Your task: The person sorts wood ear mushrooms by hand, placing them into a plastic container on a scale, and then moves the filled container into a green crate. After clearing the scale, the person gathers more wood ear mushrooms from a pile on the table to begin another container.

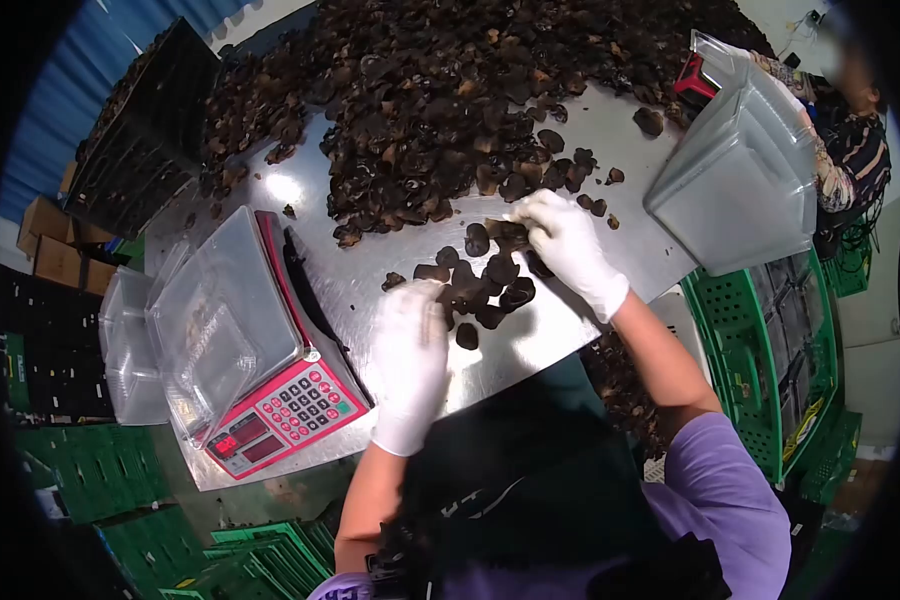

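Dark brown wood ear mushrooms lie in a small loose group on the steel table, between my two white-gloved hands. My right hand is at the group's far right side, its fingers closed on a wood ear mushroom. On the near left side, my left hand has its fingers bent together against the edge of the group. Its fingertips are partly hidden, and what they hold cannot be made out. Beyond both hands spreads a large heap of wood ear mushrooms.
A red digital scale stands at the left with clear plastic containers on it. More clear containers are stacked at the right edge, near another person. Green crates stand below right. A black crate leans at the far left.
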`<state>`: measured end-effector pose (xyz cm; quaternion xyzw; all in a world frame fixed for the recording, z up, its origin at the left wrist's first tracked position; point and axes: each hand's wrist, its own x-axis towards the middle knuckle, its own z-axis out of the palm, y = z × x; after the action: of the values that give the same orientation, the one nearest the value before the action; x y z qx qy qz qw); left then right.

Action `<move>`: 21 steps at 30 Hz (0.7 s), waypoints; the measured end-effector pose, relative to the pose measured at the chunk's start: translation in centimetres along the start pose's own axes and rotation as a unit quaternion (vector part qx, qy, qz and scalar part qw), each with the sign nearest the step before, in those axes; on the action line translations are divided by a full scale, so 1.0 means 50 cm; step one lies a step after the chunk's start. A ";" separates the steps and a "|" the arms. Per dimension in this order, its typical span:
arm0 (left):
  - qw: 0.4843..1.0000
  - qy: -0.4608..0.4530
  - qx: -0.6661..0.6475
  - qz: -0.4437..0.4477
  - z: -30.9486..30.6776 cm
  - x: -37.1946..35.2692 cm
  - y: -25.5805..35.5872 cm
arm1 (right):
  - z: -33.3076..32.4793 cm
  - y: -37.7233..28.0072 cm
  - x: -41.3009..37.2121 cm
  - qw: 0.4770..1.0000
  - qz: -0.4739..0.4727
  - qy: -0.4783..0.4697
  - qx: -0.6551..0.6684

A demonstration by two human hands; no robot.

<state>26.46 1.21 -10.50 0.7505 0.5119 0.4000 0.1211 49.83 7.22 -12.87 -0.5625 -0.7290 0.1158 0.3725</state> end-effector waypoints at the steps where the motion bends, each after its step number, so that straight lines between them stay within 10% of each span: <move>1: 0.999 -0.001 0.050 -0.021 -0.010 0.004 -0.029 | 0.010 -0.008 0.014 1.000 0.001 0.000 0.001; 7: 0.981 -0.046 0.176 -0.070 -0.024 0.013 -0.088 | 0.067 -0.046 0.083 0.942 -0.079 -0.257 -0.202; 14: 0.967 -0.081 0.225 -0.088 0.017 0.032 -0.120 | 0.005 -0.059 0.059 0.985 -0.135 -0.077 -0.071; 21: 0.977 -0.037 0.192 -0.078 -0.007 0.041 -0.076 | -0.319 -0.012 -0.123 0.893 0.076 -0.298 -0.330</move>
<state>23.96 4.60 -11.55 0.7315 0.6317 0.2554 0.0244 60.68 -2.56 -3.99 -0.6456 -0.7574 0.0586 -0.0787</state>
